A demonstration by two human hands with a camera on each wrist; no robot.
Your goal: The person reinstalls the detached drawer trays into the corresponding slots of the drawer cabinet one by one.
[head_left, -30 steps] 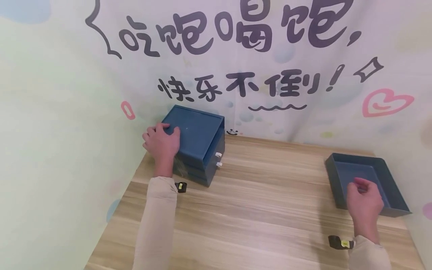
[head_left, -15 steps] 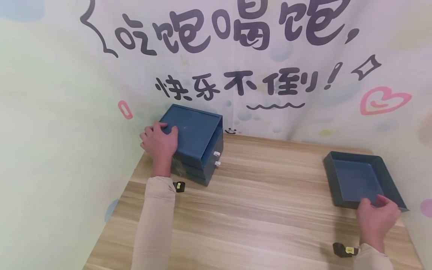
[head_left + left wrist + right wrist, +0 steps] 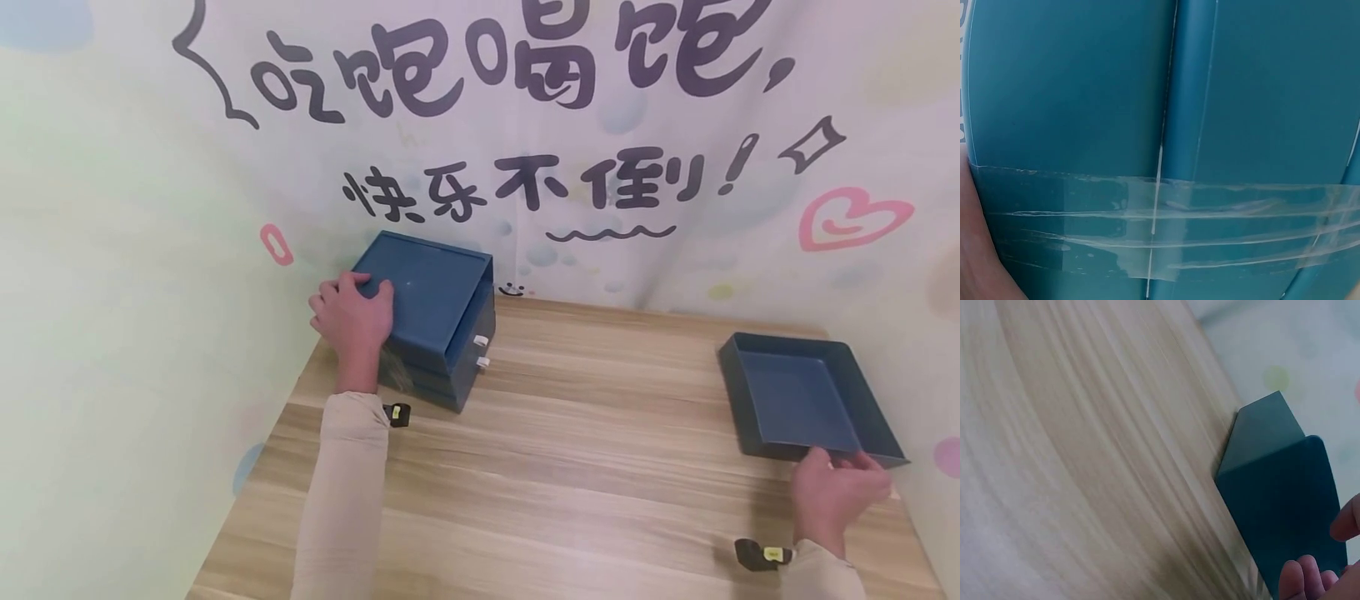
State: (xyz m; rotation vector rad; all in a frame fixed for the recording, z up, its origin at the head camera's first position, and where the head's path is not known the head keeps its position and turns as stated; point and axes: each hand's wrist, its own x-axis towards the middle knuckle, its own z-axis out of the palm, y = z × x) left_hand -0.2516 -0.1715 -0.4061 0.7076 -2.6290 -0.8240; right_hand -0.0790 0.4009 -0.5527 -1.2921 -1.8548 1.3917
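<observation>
Now the right hand (image 3: 836,492) is at the six o'clock side of the tray (image 3: 798,396); a second ago it was over the hollow. Its fingers are partly bent at the near wall, and the right wrist view shows one digit apart from the others; I cannot tell whether they pinch the wall or only touch it. The tray sits upright on the table (image 3: 585,450) at one o'clock from the person, in the same spot as before. The left hand (image 3: 351,315) has not shifted: loosely bent, not clenched, it rests over the nine o'clock edge of the cabinet (image 3: 438,292), which stands at eleven o'clock with two pale knobs (image 3: 481,340) on its three o'clock face and clear tape (image 3: 1110,215) round its side. As I judge it, the change matters because the near wall gives the right hand something to grasp, while the left seems to steady the cabinet.
</observation>
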